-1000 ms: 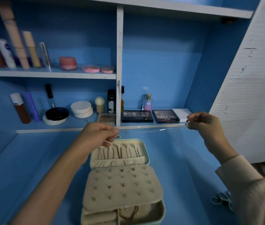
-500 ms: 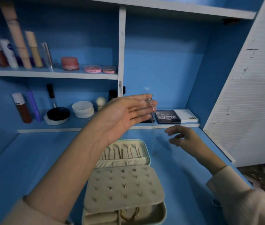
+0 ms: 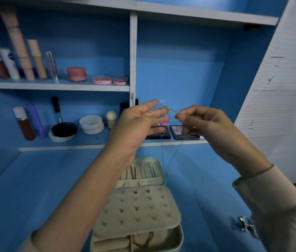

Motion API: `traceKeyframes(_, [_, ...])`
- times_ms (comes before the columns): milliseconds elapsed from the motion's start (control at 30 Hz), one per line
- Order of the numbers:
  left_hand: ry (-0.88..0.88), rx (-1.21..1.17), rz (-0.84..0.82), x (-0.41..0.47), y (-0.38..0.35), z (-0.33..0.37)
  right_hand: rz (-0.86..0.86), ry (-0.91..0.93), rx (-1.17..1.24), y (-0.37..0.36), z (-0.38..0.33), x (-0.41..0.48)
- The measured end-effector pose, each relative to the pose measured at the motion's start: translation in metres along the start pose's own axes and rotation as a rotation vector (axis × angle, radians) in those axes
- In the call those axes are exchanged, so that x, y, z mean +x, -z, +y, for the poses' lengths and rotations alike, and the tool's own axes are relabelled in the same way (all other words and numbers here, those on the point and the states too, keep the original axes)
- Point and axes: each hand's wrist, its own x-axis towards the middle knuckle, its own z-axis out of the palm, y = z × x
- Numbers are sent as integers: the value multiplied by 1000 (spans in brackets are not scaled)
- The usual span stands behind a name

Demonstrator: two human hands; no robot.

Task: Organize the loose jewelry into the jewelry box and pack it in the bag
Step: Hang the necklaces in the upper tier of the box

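A thin silver necklace point(image 3: 170, 109) stretches between my two raised hands, and its loop hangs down toward the jewelry box. My left hand point(image 3: 140, 124) is palm-up with straight fingers, and the chain lies across its fingertips. My right hand point(image 3: 205, 124) pinches the chain's other end between thumb and forefinger. Below them the mint jewelry box point(image 3: 180, 239) stands open on the blue counter. Several chains hang in its lid point(image 3: 162, 180), studs dot the beige earring panel point(image 3: 138, 210), and a gold chain point(image 3: 143, 240) lies in the bottom tray.
Silver rings point(image 3: 243, 225) lie loose on the counter by my right sleeve. Two eyeshadow palettes point(image 3: 185, 132) sit on the low shelf behind my hands. Bottles, jars point(image 3: 91, 124) and tubes fill the left shelves. A white louvered door point(image 3: 279, 106) stands at the right.
My right hand rose from the counter and took hold of the chain's free end beside my left fingertips. The necklace hangs in a loop between both hands; before, it hung from my left hand only.
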Motion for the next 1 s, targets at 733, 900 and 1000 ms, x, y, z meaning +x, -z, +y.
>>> traceKeyframes(733, [-68,257,22,-1,50,10,-106,98,-168,-36,-24,27])
traceKeyframes(900, [-25,410,69,-5,72,-8,-142,25,-101,-54,4,33])
traceKeyframes(1000, [-13,489,110,-2,87,-32,-152,-41,-120,-69,31,40])
